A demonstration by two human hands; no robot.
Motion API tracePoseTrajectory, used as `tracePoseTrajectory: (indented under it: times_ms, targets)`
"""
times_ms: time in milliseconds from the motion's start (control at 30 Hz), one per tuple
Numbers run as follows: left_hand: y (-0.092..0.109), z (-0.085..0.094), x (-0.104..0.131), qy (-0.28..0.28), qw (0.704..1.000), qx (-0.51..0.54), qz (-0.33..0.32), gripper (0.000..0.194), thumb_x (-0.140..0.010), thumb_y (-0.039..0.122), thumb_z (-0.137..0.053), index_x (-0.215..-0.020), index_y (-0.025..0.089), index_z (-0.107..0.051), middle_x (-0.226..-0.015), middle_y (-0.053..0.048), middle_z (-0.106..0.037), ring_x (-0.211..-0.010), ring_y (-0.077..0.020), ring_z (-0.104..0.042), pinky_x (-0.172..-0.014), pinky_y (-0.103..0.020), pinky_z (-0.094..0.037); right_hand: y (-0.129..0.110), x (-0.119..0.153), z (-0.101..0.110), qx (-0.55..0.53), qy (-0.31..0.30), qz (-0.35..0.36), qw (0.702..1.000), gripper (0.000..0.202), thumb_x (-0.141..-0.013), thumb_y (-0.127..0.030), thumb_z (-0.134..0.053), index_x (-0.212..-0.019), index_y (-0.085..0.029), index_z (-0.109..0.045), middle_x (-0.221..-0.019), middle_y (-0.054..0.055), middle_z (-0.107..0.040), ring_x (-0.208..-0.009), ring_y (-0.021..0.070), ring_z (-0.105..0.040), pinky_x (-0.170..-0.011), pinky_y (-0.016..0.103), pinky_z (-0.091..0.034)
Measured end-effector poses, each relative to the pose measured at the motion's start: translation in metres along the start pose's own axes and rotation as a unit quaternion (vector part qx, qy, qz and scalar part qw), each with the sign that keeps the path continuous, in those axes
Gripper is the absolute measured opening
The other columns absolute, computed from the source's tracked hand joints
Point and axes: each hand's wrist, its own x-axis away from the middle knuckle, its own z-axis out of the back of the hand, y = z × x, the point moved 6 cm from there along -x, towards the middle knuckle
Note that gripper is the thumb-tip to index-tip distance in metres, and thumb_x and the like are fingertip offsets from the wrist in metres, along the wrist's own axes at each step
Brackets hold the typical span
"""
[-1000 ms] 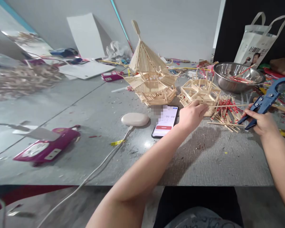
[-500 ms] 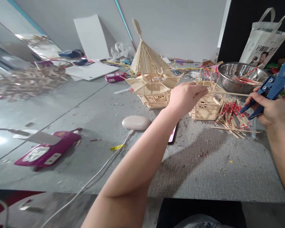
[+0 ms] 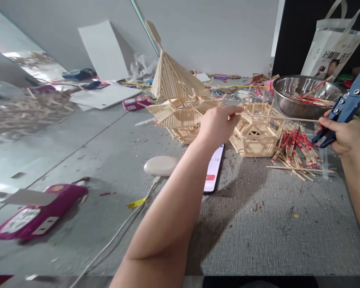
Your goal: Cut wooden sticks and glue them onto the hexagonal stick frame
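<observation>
My left hand [image 3: 219, 125] is closed in a pinch at the left end of a thin wooden stick [image 3: 300, 119], above the small hexagonal stick frame [image 3: 259, 138]. The stick runs right to my right hand [image 3: 340, 132], whose fingers are wrapped round a blue cutter [image 3: 345, 106] and meet the stick's right end. Left of the frame stands a larger stick model [image 3: 178, 80] with a pointed roof, partly behind my left hand. Red-marked sticks [image 3: 300, 146] lie in a pile below the held stick.
A steel bowl [image 3: 306, 96] holding sticks stands at the back right, before a white bag [image 3: 333, 48]. A phone [image 3: 214, 170] lies beside my left forearm. Further left are a white oval device [image 3: 160, 166] with a cable and a purple power strip [image 3: 45, 212].
The view has shifted. My left hand has moved left relative to the small frame, uncovering more of it and the phone. Both hands keep their holds.
</observation>
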Motion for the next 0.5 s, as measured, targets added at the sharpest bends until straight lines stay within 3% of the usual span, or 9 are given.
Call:
tracePoseTrajectory:
  times_ms: [267,500]
  targets:
    - [0.01,-0.015,0.007,-0.073,0.992,-0.083,-0.062,0.034,-0.083,0.02,-0.042,-0.106,0.024,-0.067,-0.092,-0.006,-0.068,-0.086,-0.0204,-0.057,-0.074,-0.034,-0.046,0.005,-0.003,0.006,0.025,0.037,0.012,0.999,0.023,-0.048,-0.009,-0.072,-0.065,-0.015,-0.058,-0.054,-0.002,-0.055,-0.043,0.012,-0.051,-0.041,0.028,-0.04]
    - [0.014,-0.026,0.011,-0.07,0.986,-0.089,-0.121,0.04,-0.085,0.014,-0.035,-0.11,0.025,-0.064,-0.093,-0.004,-0.07,-0.087,-0.0196,-0.057,-0.08,-0.036,-0.043,0.004,-0.005,0.01,0.025,0.05,0.037,0.998,0.022,-0.046,-0.01,-0.072,-0.062,-0.016,-0.059,-0.053,-0.003,-0.055,-0.04,0.0107,-0.05,-0.04,0.026,-0.04]
